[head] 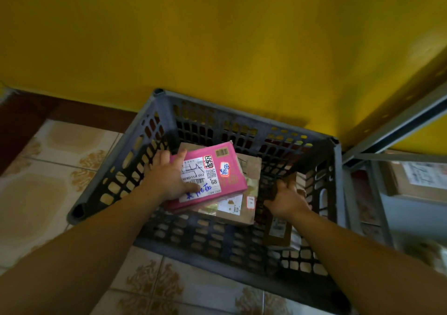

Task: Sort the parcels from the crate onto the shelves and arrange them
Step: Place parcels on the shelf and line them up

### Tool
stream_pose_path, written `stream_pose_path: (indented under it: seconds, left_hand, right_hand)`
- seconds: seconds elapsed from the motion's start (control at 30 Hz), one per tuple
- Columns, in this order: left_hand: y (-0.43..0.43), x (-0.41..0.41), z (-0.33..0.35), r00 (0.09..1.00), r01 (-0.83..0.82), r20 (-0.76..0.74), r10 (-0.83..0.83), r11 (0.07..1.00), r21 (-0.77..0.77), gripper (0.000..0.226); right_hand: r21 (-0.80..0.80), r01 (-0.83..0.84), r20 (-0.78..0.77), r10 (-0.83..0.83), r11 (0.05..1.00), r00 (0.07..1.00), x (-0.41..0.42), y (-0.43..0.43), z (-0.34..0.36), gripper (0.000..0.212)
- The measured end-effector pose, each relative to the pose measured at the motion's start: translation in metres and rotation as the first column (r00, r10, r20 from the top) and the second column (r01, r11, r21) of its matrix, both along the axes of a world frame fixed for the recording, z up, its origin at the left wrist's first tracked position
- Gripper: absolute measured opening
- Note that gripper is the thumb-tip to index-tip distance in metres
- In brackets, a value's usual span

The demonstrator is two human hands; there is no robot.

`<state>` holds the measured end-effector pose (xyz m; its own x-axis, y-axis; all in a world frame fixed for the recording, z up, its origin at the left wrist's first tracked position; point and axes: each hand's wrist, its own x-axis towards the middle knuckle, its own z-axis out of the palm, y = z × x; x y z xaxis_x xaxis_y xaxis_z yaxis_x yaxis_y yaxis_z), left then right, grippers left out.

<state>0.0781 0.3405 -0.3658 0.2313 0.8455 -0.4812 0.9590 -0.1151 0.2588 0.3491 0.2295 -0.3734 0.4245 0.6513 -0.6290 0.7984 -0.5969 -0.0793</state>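
A dark grey slatted plastic crate [225, 244] stands on the floor against a yellow wall. Inside it my left hand [167, 176] grips the left side of a pink parcel [229, 176] with a white shipping label, thumb on the label. Under the pink parcel lies a flat brown cardboard parcel [249, 169]. My right hand [286, 199] grips the top edge of another brown cardboard parcel [278, 232] standing on its edge along the crate's right wall.
A grey metal shelf frame [362, 193] stands right of the crate, with a brown labelled box [418, 181] on a low shelf. The yellow wall [217, 36] runs behind. Patterned floor tiles [48, 164] surround the crate.
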Motion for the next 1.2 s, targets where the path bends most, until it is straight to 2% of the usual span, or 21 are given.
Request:
stream_pose_path:
  seconds: [0.17,0.27,0.33,0.43,0.47,0.57,0.67,0.73,0.83,0.97,1.1,1.2]
  left_hand:
    - [-0.007,-0.001,0.002,0.993,-0.114,0.014,0.116,0.988,-0.103,0.120]
    - [-0.005,-0.006,-0.018,0.990,-0.104,0.069,0.121,0.973,-0.208,0.127]
    - [-0.005,-0.007,-0.024,0.979,-0.133,0.122,0.165,0.963,-0.236,0.113]
    - [-0.009,-0.002,-0.017,0.941,-0.186,0.227,0.251,0.943,-0.275,0.076]
    - [-0.009,-0.002,-0.018,0.926,-0.188,0.265,0.270,0.937,-0.294,0.076]
    - [-0.007,-0.001,-0.019,0.902,-0.176,0.320,0.289,0.924,-0.340,0.099]
    - [-0.007,0.004,-0.021,0.902,-0.172,0.334,0.272,0.939,-0.299,0.089]
    - [-0.009,0.007,-0.020,0.896,-0.181,0.351,0.272,0.946,-0.270,0.083]
    - [-0.009,0.008,-0.023,0.881,-0.196,0.368,0.298,0.937,-0.290,0.085]
    - [-0.008,0.005,-0.025,0.801,-0.265,0.443,0.402,0.902,-0.340,0.082]
    - [-0.007,-0.001,-0.028,0.728,-0.287,0.517,0.449,0.886,-0.365,0.078]
    - [-0.008,-0.007,-0.025,0.700,-0.244,0.540,0.466,0.868,-0.433,0.085]
  right_hand:
    - [0.105,-0.024,0.036,0.021,0.994,0.999,-0.008,0.002,-0.005,0.079]
    - [0.092,0.073,-0.032,-0.071,0.993,0.997,-0.012,0.001,-0.010,0.078]
    - [0.097,0.139,-0.068,-0.133,0.986,0.989,-0.013,-0.001,-0.012,0.084]
    - [0.182,0.173,-0.039,-0.168,0.968,0.985,-0.010,0.000,-0.007,0.084]
    - [0.226,0.178,-0.052,-0.171,0.958,0.984,-0.009,0.002,-0.001,0.078]
    - [0.333,0.219,-0.123,-0.188,0.917,0.974,-0.012,0.011,0.021,0.062]
    - [0.377,0.218,-0.149,-0.174,0.900,0.973,-0.017,0.014,0.040,0.051]
    - [0.406,0.213,-0.171,-0.155,0.889,0.973,-0.018,0.011,0.049,0.052]
    - [0.465,0.191,-0.177,-0.120,0.864,0.977,-0.020,0.010,0.064,0.056]
    - [0.565,0.172,-0.242,-0.037,0.807,0.970,-0.029,0.014,0.073,0.058]
    - [0.506,0.353,-0.432,-0.123,0.787,0.894,-0.031,0.011,0.060,0.055]
    - [0.448,0.478,-0.520,-0.215,0.756,0.827,-0.031,0.010,0.046,0.058]
